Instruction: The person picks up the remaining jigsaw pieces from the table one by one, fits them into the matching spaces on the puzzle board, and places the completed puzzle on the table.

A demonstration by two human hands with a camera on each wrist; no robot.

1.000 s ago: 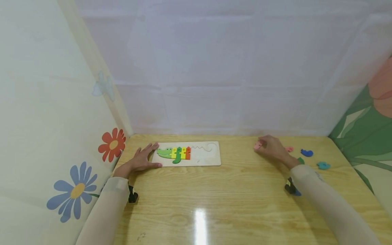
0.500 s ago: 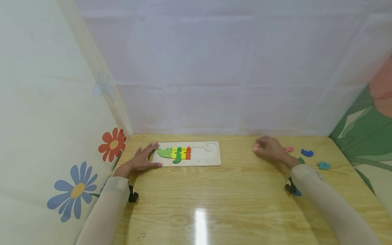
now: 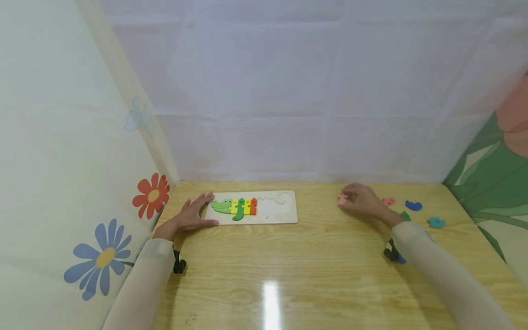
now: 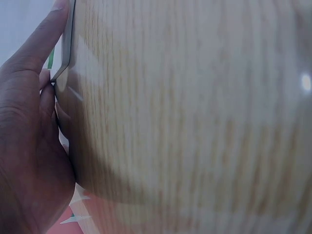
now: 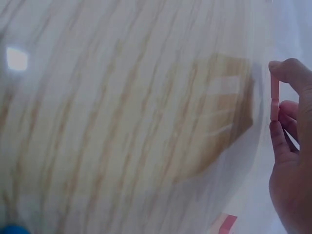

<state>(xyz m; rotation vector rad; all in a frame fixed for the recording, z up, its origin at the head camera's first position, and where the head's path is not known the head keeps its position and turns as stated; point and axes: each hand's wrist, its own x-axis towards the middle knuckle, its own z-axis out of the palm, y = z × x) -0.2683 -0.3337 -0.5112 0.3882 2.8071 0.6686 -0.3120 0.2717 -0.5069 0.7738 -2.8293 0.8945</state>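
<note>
While the right hand (image 3: 365, 200) pinches a flat pink puzzle piece (image 3: 342, 199), the pale rectangular wooden board (image 3: 280, 211) lies well leftward, long axis running towards it, the spread left hand (image 3: 190, 216) touching its left end.

Right fingers (image 3: 352, 187) pinch pink piece (image 3: 342, 199); left fingers (image 3: 206, 198) touch board (image 3: 282, 214)

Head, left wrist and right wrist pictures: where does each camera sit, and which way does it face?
Head: on the person's head, facing forward and down at the table; left hand, right hand and sleeves show.
Left wrist: on that wrist, facing table and puzzle board corner; left hand along the left edge.
Right wrist: on that wrist, facing the table; right hand at the right edge, its grip pinching a pink piece.
Shared by head and right wrist: that piece.
</note>
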